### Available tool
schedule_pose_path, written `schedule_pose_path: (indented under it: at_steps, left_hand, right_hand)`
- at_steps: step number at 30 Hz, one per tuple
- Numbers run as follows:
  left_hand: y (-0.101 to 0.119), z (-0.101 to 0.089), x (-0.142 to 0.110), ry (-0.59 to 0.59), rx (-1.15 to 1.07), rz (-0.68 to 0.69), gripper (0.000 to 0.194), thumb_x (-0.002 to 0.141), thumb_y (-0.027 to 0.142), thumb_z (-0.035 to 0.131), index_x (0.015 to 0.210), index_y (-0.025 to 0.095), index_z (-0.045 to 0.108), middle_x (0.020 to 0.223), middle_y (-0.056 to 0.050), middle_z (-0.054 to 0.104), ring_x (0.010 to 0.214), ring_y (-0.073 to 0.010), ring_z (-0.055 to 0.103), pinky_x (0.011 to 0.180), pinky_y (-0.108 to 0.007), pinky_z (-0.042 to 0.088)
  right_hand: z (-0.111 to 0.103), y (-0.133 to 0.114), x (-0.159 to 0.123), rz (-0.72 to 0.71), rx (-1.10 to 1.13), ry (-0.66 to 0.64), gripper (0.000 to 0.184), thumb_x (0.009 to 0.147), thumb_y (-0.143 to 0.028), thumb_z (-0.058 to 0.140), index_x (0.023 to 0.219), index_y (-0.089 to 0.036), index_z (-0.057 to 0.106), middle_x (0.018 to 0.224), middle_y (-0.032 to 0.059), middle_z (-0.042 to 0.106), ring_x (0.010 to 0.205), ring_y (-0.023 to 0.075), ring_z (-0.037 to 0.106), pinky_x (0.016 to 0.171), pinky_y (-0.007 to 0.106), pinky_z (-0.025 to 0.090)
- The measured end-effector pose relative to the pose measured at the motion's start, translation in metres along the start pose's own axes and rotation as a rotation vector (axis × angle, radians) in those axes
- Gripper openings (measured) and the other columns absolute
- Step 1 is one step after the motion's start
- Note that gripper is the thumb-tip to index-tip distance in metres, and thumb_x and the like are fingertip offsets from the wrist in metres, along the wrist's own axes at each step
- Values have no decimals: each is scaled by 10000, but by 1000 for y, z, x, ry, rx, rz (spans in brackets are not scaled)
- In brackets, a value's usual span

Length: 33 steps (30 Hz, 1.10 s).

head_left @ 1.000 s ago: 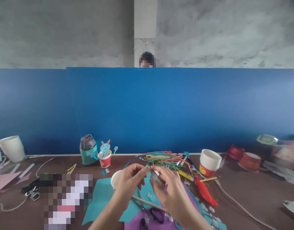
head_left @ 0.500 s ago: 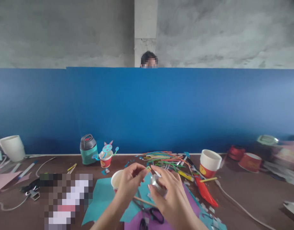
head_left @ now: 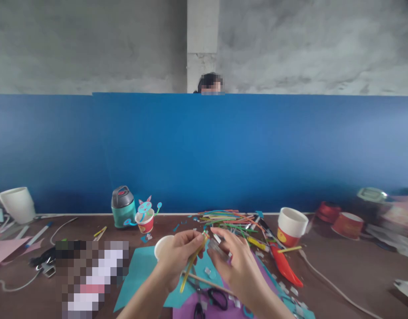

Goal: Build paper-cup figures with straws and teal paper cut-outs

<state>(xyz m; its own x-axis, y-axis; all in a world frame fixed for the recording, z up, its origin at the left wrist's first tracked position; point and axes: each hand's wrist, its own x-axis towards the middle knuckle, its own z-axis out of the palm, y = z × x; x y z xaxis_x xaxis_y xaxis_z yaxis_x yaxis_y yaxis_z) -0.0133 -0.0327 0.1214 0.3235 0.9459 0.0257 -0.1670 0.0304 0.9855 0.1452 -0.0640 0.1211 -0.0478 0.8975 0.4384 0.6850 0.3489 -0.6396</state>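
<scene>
My left hand [head_left: 179,257] pinches the top of a thin yellow-green stick [head_left: 191,265] that hangs down and to the left over the teal paper sheet [head_left: 140,270]. My right hand [head_left: 235,263] is closed round a small roll of clear tape [head_left: 219,248], right beside the stick's upper end. A white paper cup [head_left: 161,246] stands just behind my left hand. Scissors [head_left: 207,297] and a wooden stick [head_left: 207,282] lie on the purple paper [head_left: 223,310] under both hands.
A pile of coloured strips [head_left: 227,219] lies behind the hands. A red-and-white cup [head_left: 290,227], a red cutter [head_left: 283,263], a decorated cat cup [head_left: 146,217] and a teal jug [head_left: 123,207] stand nearby. A blue partition [head_left: 204,150] backs the table; a person's head shows above it.
The yellow-green stick now shows hanging from my left fingers. My right hand with the tape has shifted slightly against the stick's top. The person behind the partition moved a little to the right.
</scene>
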Motion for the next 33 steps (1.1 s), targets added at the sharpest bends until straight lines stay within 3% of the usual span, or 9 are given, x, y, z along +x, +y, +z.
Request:
schedule_pose_path:
  at_steps: [3,8,14,19,25,29,33]
  left_hand:
    - [-2,-1,0,-73,-64,-39,416,658,519,725,633,136,563,532,18,537,464,-58,415,471,-201,285]
    - [-4,2,-1,-48,-106,-39,369,642,452,756,755,175,539,555,37,566,485,-83,491,483,-201,336]
    - [-1,6,-1,78,306,85,304,761,443,603,664,155,616,562,24,572,545,-100,516,535,-213,385]
    - [7,9,-5,96,581,151,126,721,292,634,738,177,683,726,-6,700,686,-144,600,602,-213,434]
    - [-2,4,-2,143,751,307,260,850,324,499,682,189,644,639,5,633,617,-134,557,573,-217,375]
    - [1,1,-4,203,870,366,310,887,359,455,663,199,597,608,15,588,581,-132,527,567,-226,337]
    - [7,-1,-6,180,885,295,338,889,418,437,690,204,607,594,19,575,554,-134,509,532,-230,298]
  right_hand:
    - [0,1,0,-21,28,-5,374,785,-313,541,1145,-220,585,802,42,684,803,240,634,802,426,461]
    - [2,5,-1,-88,-3,25,381,791,-266,539,1169,-222,565,886,59,691,838,237,627,807,419,459]
    - [4,9,-2,-155,-82,35,373,825,-251,545,1197,-224,539,867,60,676,808,230,608,803,428,439]
    - [1,6,-4,-200,-146,-17,415,797,-193,571,1208,-225,525,908,65,671,871,248,597,840,459,410]
    - [-1,2,-7,-319,-142,-40,498,779,-155,553,1263,-231,468,1054,78,639,948,239,588,905,460,381]
    - [0,5,-4,-261,-109,-69,457,795,-155,524,1246,-216,489,948,56,660,822,204,606,858,417,401]
    - [4,10,3,-129,-96,-118,404,775,-213,568,1178,-218,554,694,-11,626,759,213,604,822,402,406]
